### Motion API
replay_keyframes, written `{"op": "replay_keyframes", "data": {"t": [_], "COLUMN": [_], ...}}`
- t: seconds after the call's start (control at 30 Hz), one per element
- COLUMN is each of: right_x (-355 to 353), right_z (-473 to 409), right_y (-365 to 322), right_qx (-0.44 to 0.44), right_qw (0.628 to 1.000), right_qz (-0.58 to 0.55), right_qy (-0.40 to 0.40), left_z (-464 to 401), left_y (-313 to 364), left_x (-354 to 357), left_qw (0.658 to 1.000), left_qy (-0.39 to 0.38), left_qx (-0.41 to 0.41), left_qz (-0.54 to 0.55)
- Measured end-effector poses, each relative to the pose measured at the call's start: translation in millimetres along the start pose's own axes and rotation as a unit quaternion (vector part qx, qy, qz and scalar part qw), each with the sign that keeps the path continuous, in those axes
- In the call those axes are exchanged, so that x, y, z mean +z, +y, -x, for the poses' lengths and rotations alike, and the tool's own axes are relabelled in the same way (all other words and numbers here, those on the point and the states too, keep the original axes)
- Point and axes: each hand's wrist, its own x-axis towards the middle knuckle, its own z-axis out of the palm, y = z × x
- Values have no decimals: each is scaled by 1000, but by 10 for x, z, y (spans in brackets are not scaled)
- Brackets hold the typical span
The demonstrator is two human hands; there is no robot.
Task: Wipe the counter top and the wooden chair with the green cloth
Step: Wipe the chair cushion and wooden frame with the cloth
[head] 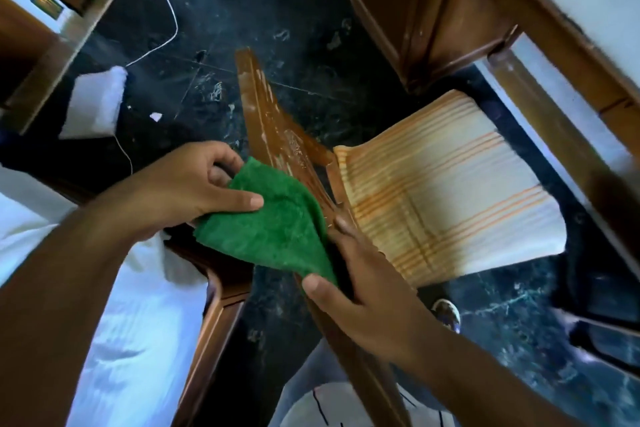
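1. The right hand [360,284] grips the top rail of the wooden chair [277,135], thumb pinching the lower corner of the green cloth [273,225] against the wood, fingers curled over the far side.
2. The left hand [194,184] pinches the cloth's upper edge, thumb lying flat on top, fingers tucked beneath.
3. The cloth hangs between both hands, draped over the rail; it looks plush and nubby, roughly square.
4. The rail's long axis runs from near the person's body up and away to the left. Bare wood lies beyond the left hand, so that hand is likely nearer the unwiped stretch.
5. The wood is glossy brown, scuffed pale in streaks.
6. Farther right, a striped cloth [446,191] covers the seat.
7. The counter top cannot be identified with certainty.
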Motion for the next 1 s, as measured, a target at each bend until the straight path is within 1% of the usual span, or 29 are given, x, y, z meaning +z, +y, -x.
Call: {"op": "replay_keyframes", "data": {"t": [0.07,0.1,0.13,0.17,0.2,0.23,0.27,0.3,0.37,0.43,0.47,0.53,0.57,0.6,0.63,0.67,0.7,0.73,0.77,0.8,0.87,0.93,1.0], "right_x": [125,179,208,215,212,203,184,157,137,168,188,282,369,413,390,340,304,243,182,141,148,178,120], "right_z": [-103,-151,-205,-271,-353,-453,-569,-684,-765,-478,-199,252,337,371,350,342,367,389,352,280,-159,-754,-1198], "right_y": [-95,-123,-132,-137,-132,-130,-129,-140,-130,-4,89,315,435,517,529,502,480,384,277,220,99,6,-5], "right_qx": [-23,-26,-19,-5,5,14,28,46,63,28,12,-14,10,84,166,185,138,63,3,-19,-29,-35,-20], "right_qw": [1000,999,999,999,998,996,993,987,984,988,988,991,993,987,970,964,973,983,983,978,973,980,980], "right_qz": [2,2,-6,-25,-51,-75,-103,-136,-152,-132,-131,-100,-67,-57,-60,-64,-80,-111,-148,-176,-208,-183,-186], "right_qy": [-12,-18,-26,-33,-38,-45,-56,-67,-74,-69,-80,-92,-100,-124,-167,-182,-165,-133,-111,-109,-99,-72,-62], "left_z": [-119,-221,-347,-502,-663,-822,-977,-1113,-1295,-1369,-1379,-1404,-1420,-1422,-1418,-1410,-1401,-1398,-1403,-1409,-1419,-1411,-1387], "left_y": [23,74,132,199,280,377,457,506,534,540,530,508,502,493,475,462,455,454,449,441,447,456,470], "left_x": [-103,-131,-131,-112,-75,-25,33,75,80,30,15,36,78,130,178,215,236,245,248,245,253,260,250], "left_qw": [994,981,961,939,921,910,903,903,921,935,931,906,892,882,876,873,872,871,869,865,863,868,877], "left_qy": [63,119,181,229,247,240,221,197,160,138,132,142,154,175,201,226,244,253,259,261,261,258,261], "left_qx": [15,40,84,145,203,234,237,217,162,143,145,143,140,139,145,151,156,156,152,148,146,152,155], "left_qz": [-89,-146,-189,-211,-222,-245,-281,-313,-317,-295,-308,-371,-400,-415,-415,-406,-395,-390,-394,-401,-407,-395,-373]}}
